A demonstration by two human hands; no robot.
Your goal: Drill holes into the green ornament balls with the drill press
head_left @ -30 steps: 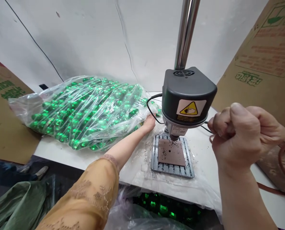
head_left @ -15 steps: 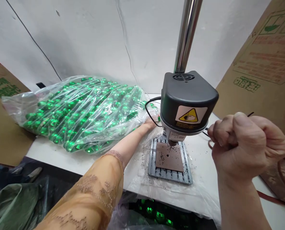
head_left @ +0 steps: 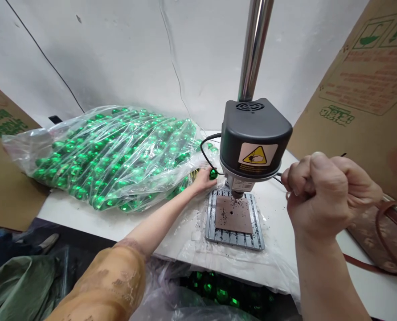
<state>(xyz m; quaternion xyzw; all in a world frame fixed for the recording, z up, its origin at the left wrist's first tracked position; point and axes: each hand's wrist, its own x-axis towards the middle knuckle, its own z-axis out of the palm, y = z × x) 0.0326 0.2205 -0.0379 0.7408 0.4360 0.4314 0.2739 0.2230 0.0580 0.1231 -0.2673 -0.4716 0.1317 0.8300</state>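
Note:
My left hand point(head_left: 203, 178) reaches across the white table to the mouth of a clear plastic bag point(head_left: 111, 154) full of shiny green beads, and pinches one green bead point(head_left: 213, 174) just left of the drill. A small bench drill point(head_left: 253, 138) with a dark grey head stands on a steel column point(head_left: 253, 49) above a grey slotted base plate point(head_left: 233, 216) with a brown pad. My right hand point(head_left: 328, 194) is a closed fist to the right of the drill head, wrapped round a thin dark lever that barely shows.
Cardboard sheets point(head_left: 368, 84) lean at the right and at the left point(head_left: 1, 169). A brown patterned handbag point(head_left: 382, 236) lies at the right edge. Below the table's front edge sits an open bag of green beads point(head_left: 221, 292). Dark drill swarf dots the plastic sheet round the base.
My left hand has drawn back from the bag's mouth toward the drill base and now shows a green bead in its fingers. My right fist stays closed at about the same place.

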